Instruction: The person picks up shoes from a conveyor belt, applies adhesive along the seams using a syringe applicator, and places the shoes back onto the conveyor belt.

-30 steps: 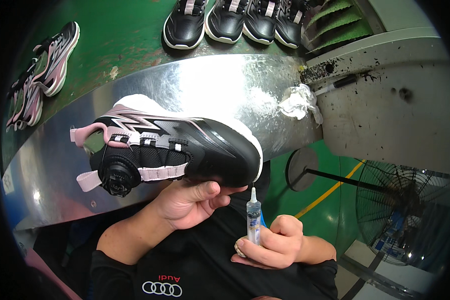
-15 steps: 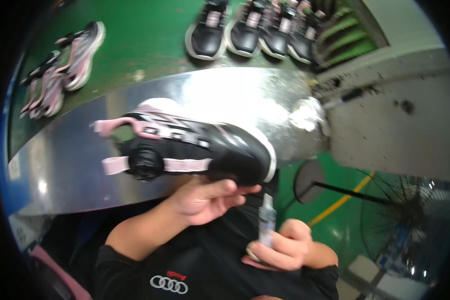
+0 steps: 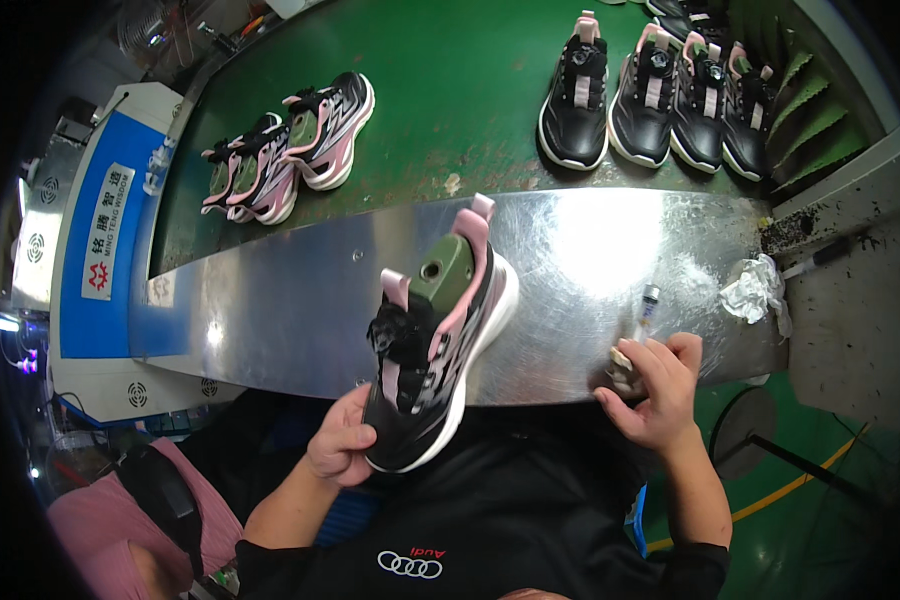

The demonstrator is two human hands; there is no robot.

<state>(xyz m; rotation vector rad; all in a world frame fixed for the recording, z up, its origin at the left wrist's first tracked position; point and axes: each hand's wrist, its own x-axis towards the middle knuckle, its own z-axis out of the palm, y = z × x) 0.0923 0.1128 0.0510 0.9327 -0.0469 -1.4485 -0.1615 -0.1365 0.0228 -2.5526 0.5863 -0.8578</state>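
Head view is showing the left hand (image 3: 342, 450) gripping a black and pink shoe (image 3: 435, 345) by its toe end, fingers closed around the front of the sole. The shoe is standing nearly on end, toe at 6 o'clock and heel at 12 o'clock, tilted slightly toward 1 o'clock; this hold is presenting the top and the white sole edge to the eye, which I judge suits a close check. It is overlapping the near edge of the metal plate (image 3: 300, 310).

The right hand (image 3: 660, 385) is resting at the plate's near edge, at 3 o'clock from the shoe and well apart from it. Its fingers are closed around a small tube applicator (image 3: 642, 318), tip pointing toward 12 o'clock, clear of the shoe, probably to keep the tip off the upper.

The shoe is carrying a green last in its opening, pink heel and tongue loops, a round dial closure on the strap, and pale stripes along the side.

A crumpled white rag (image 3: 755, 290) is lying on the plate at 3 o'clock. Black shoes (image 3: 660, 90) are lined up on the green belt (image 3: 440, 90) at 1 o'clock, pink shoes (image 3: 290, 150) at 11 o'clock.
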